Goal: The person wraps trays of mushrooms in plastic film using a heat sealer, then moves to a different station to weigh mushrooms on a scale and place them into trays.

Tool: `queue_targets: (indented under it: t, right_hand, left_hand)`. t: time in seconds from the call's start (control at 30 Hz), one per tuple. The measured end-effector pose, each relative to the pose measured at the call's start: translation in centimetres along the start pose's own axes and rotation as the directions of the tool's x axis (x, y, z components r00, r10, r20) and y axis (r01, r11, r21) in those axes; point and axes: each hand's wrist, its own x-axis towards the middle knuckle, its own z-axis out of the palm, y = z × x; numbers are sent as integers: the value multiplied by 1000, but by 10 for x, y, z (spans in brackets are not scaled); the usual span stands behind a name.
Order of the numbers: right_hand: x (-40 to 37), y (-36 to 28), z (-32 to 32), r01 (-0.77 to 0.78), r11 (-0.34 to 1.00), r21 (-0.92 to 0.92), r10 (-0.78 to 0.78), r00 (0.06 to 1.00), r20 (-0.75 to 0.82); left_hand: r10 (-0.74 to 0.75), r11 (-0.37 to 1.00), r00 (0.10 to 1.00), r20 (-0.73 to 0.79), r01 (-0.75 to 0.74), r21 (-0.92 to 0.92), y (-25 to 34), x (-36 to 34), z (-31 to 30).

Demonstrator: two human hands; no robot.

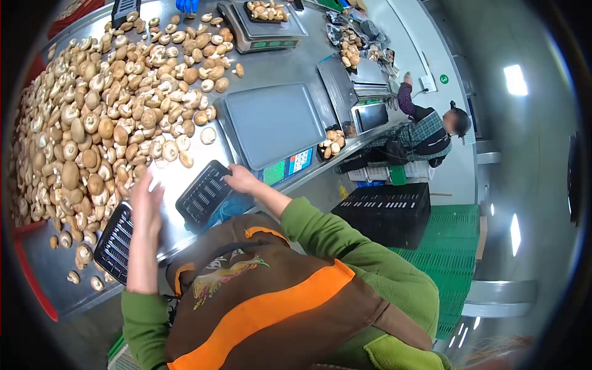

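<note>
My right hand [241, 179] pinches the near right edge of a black plastic tray [205, 192] with slotted ribs in its base. No mushrooms lie in this tray. It is tilted close over the steel table's front edge, beside a patch of blue plastic. My left hand [147, 200] reaches to the near side of a big heap of brown-capped mushrooms [92, 135], fingers stretched out and slightly blurred. Under my left wrist sits another black tray [115, 243], partly covered by the forearm.
A scale with a grey pan [274, 123] stands right of the heap. Farther back, another scale [265, 44] carries a filled tray [267, 11]. A blue-gloved hand [187, 6] shows at the top. At right, a person [425, 135] works by a black crate [385, 213].
</note>
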Motion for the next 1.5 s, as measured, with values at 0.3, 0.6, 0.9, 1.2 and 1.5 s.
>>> queue_targets:
  t: [0.3,0.6,0.9,1.2,1.5]
  right_hand:
    - [65,-56,-2,-298,879,373,301,952,51]
    - [172,-122,14,69,871,487,40,977,-211]
    - [83,-91,13,279,462,842,-8,950,-311]
    - [20,-56,-77,225,395,891,101,953,-285]
    - [16,37,-120,354,422,834,220,853,-474]
  left_hand:
    - [-86,958,878,-471,-57,-282,-21,106,38]
    - [515,830,836,-188,-432,353,16,160,51]
    - [737,582,668,-99,-554,596,-10,86,66]
    - [676,124,478,561,-824,552,23,10,117]
    - [667,104,379,642,-900,423,-44,29,201]
